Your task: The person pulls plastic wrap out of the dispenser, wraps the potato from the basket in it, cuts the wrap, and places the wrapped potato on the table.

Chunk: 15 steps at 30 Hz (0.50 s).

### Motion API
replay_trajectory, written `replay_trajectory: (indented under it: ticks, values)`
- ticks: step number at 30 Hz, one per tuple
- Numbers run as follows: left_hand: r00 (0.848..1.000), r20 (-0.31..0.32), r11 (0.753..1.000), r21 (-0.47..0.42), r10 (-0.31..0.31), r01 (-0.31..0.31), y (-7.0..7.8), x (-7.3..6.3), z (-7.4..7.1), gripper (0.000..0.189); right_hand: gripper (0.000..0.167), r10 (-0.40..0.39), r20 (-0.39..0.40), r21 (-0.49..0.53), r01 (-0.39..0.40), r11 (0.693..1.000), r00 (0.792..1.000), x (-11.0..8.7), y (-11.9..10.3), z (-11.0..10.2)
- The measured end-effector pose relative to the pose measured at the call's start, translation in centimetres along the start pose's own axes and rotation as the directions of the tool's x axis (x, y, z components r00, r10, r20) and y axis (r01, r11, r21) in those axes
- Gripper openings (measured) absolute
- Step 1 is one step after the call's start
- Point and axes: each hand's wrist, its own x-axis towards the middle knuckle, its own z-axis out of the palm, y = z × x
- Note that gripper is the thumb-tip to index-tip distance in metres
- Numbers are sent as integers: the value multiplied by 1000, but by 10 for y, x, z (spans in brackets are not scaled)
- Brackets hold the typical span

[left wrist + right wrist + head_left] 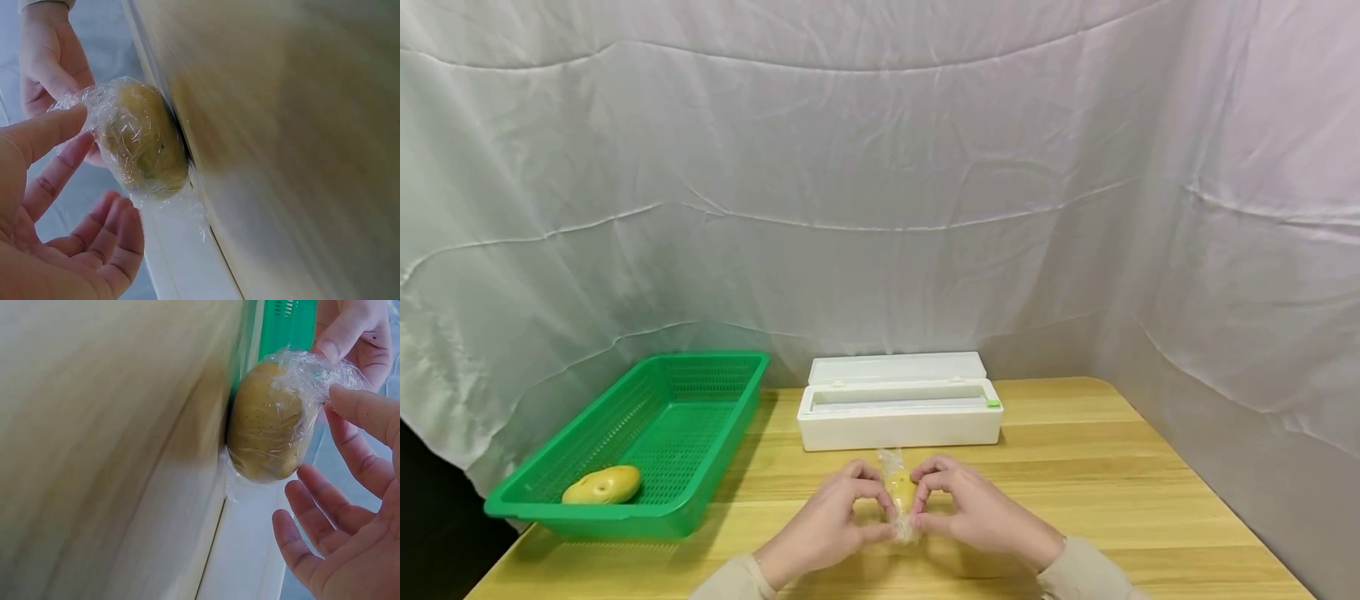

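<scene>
A potato (pixel 900 490) lies on the wooden table, covered in clear cling film (pixel 306 372) that is bunched and wrinkled on its upper side. My left hand (pixel 844 510) pinches the gathered film between thumb and forefinger, its other fingers loosely bent beside the potato. From the opposite side my right hand (pixel 962 504) pinches the film in the same way, thumb against forefinger. A loose tail of film sticks out toward the box behind. In the left wrist view the wrapped potato (pixel 144 140) shows yellow-brown through the creased film.
Just behind the potato stands a white cling film box (pixel 898 432), its lid (pixel 898 367) tilted back. At the left is a green plastic basket (pixel 707 475) holding another, unwrapped potato (pixel 602 485). Grey curtains (pixel 880 208) hang behind the table (pixel 1112 467) and along its sides.
</scene>
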Motion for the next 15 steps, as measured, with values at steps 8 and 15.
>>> replay_trajectory:
  ticks: [8,15]
  values:
    - [1000,7,1000,-25,-7,7,-2,9,-2,17,16,1,-26,-39,-2,999,1000,10,6,2]
    - [999,-32,999,-41,-24,23,-4,18,-2,20,16,44,-50,-27,-45,999,998,19,11,2]
